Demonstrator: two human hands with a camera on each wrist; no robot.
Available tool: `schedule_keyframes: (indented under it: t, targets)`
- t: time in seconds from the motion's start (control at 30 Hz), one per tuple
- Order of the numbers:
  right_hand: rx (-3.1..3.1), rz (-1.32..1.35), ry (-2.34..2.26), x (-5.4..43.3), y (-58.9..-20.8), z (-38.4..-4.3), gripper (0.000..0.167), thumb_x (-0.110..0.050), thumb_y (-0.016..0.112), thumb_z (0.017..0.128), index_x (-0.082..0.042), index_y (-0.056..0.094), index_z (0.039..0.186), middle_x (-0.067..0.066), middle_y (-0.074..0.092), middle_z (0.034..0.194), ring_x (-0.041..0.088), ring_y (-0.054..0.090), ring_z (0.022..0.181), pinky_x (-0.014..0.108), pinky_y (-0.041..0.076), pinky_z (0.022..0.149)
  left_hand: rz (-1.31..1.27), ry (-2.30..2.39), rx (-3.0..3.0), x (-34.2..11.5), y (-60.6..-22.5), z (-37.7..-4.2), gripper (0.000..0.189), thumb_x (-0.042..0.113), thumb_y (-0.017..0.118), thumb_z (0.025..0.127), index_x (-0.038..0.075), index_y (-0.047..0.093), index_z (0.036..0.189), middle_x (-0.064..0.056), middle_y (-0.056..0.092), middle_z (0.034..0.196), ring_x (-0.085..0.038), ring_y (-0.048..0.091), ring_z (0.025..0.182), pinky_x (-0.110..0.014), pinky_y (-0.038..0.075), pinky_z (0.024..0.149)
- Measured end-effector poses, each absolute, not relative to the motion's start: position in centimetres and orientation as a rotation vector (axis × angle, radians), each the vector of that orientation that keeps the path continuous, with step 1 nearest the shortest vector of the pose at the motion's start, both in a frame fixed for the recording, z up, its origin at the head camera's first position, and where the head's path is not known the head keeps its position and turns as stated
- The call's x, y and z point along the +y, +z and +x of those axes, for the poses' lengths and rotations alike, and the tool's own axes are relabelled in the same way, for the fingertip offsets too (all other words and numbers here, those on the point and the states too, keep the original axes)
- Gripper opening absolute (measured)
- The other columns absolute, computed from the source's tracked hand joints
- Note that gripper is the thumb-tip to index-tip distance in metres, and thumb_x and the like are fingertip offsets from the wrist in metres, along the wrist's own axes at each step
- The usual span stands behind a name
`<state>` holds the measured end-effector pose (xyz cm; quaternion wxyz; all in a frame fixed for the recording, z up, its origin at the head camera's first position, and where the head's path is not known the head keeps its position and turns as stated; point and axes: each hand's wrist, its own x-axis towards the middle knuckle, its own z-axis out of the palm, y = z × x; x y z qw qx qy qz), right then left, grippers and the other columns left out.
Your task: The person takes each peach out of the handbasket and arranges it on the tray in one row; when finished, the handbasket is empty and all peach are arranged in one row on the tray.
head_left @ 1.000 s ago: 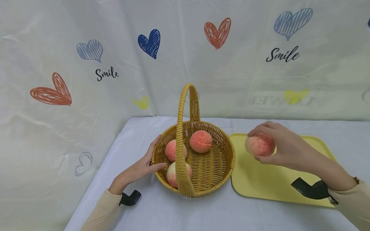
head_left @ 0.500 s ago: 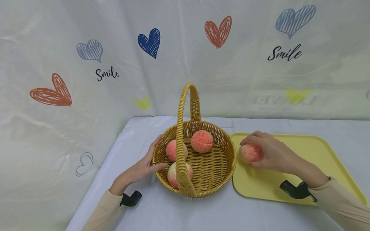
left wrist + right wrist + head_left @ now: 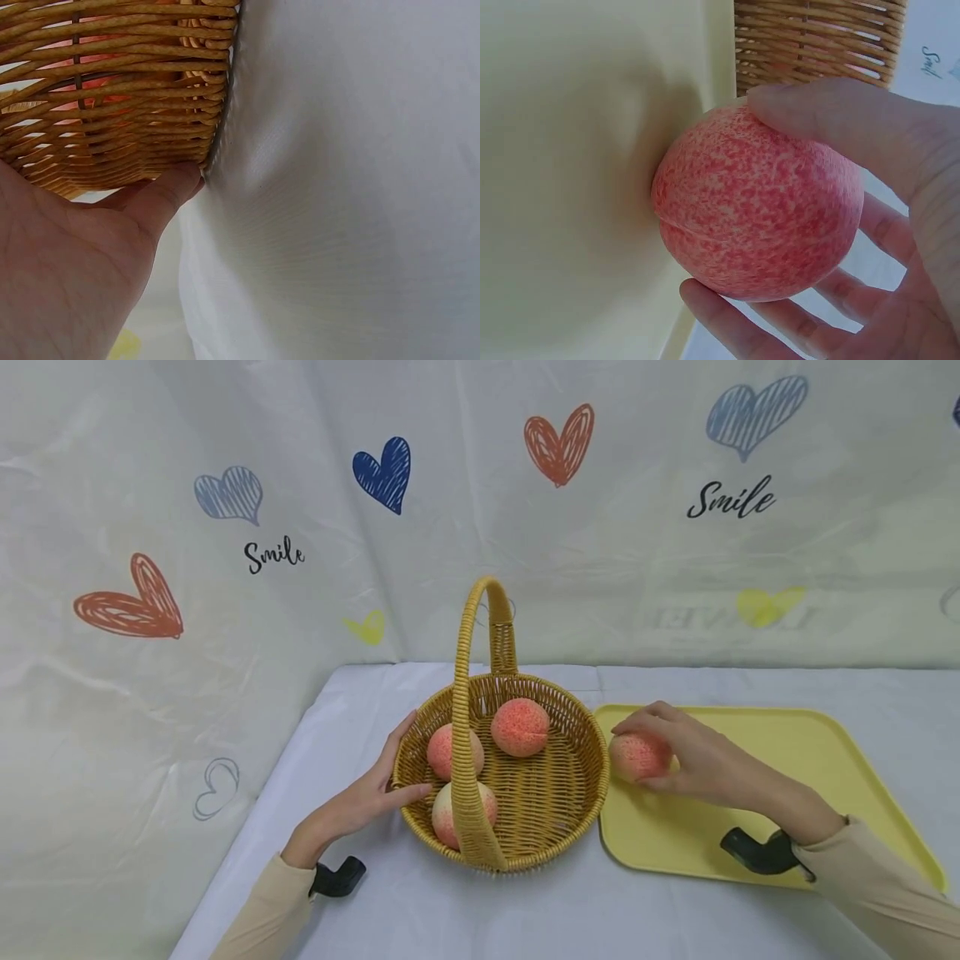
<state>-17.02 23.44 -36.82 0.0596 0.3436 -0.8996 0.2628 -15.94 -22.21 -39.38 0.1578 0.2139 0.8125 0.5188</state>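
Observation:
My right hand (image 3: 693, 756) grips a pink-red peach (image 3: 640, 757) at the left end of the yellow tray (image 3: 795, 793). In the right wrist view the thumb lies over one side of the peach (image 3: 757, 210) and the fingers curl along the other. The peach is at or just above the tray surface; I cannot tell whether it touches. A round wicker basket (image 3: 551, 810) with a tall handle stands to the left, holding three peaches (image 3: 520, 727). My left hand (image 3: 367, 797) rests against its left side, fingers and thumb spread fairly straight along the wall.
A white cloth (image 3: 555, 918) covers the table. Behind it hangs a pale curtain (image 3: 637, 552) printed with hearts and words. The basket's arched handle (image 3: 463, 710) rises high over its bowl, and its right side adjoins the tray's left edge.
My right hand has brought the peach down and left, from above the tray to its left end beside the basket. My left hand and the basket have stayed in place.

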Motion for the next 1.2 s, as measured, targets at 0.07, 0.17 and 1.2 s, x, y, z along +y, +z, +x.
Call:
schedule_keyframes:
  t: [0.07, 0.17, 1.2]
  targets:
    - [-2.716, 1.061, 0.821, 23.3, -36.9, -17.1, 0.056, -0.007, 0.094, 0.074, -0.012, 0.07, 0.125, 0.006, 0.063, 0.123, 0.022, 0.06, 0.103, 0.033, 0.055, 0.076, 0.611, 1.486, 2.324, -22.2, -39.4, -15.9, 0.1, 0.028, 0.067, 0.101, 0.031, -0.007, 0.168, -0.007, -0.006, 0.175, -0.034, 0.001, 0.159, -0.062, 0.01, 0.123]
    - [-2.724, 1.059, 0.829, 23.1, -37.0, -17.3, 0.056, -0.005, 0.093, 0.074, -0.01, 0.07, 0.126, 0.008, 0.062, 0.124, 0.023, 0.061, 0.103, 0.033, 0.056, 0.077, 0.61, 1.487, 2.327, -22.2, -39.4, -15.8, 0.1, 0.028, 0.068, 0.101, 0.031, -0.006, 0.168, -0.007, -0.006, 0.175, -0.034, 0.0, 0.159, -0.062, 0.009, 0.123]
    - [-2.818, 1.033, 0.896, 22.3, -36.7, -16.9, 0.05, -0.022, 0.091, 0.083, -0.01, 0.069, 0.126, 0.008, 0.061, 0.123, 0.023, 0.06, 0.107, 0.04, 0.056, 0.083, 0.589, 1.464, 2.351, -22.4, -39.5, -16.0, 0.1, 0.03, 0.068, 0.101, 0.035, -0.006, 0.168, -0.001, -0.005, 0.175, -0.029, 0.0, 0.16, -0.061, 0.01, 0.123]
